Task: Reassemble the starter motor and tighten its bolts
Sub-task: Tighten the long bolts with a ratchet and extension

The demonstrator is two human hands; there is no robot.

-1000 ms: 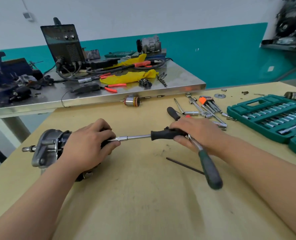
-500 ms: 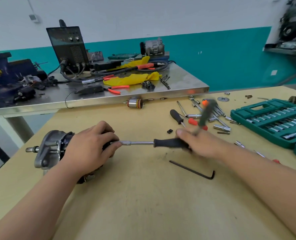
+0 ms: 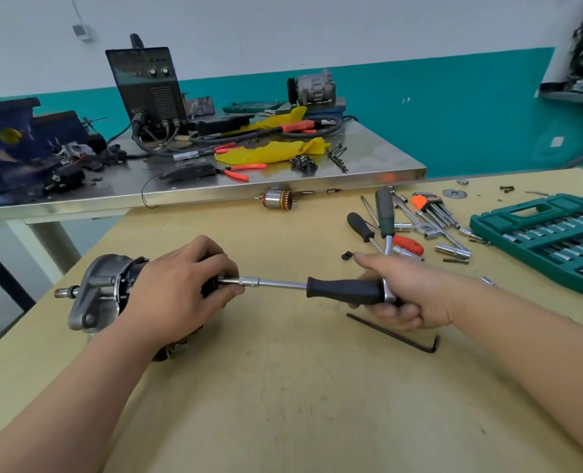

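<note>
The starter motor [image 3: 99, 291] lies on its side on the wooden table [image 3: 283, 387], with its silver nose and shaft pointing left. My left hand [image 3: 177, 291] grips its dark body and hides the rear end. A socket driver with a black handle [image 3: 344, 290] and steel shaft [image 3: 273, 283] runs horizontally into that rear end. My right hand [image 3: 409, 291] holds the driver's right end, where a ratchet is fitted. The ratchet's dark green handle [image 3: 384, 209] sticks up and away from me.
A black hex key [image 3: 392, 332] lies just in front of my right hand. Loose sockets, screwdrivers [image 3: 360, 227] and a hex key set [image 3: 430, 206] are scattered at the right rear. A green socket case [image 3: 549, 233] lies open far right. An armature [image 3: 278, 199] sits by the steel bench [image 3: 283, 189].
My right hand swung the ratchet handle from pointing toward me at the lower right, up and over, to pointing away. My left hand and the motor stayed put.
</note>
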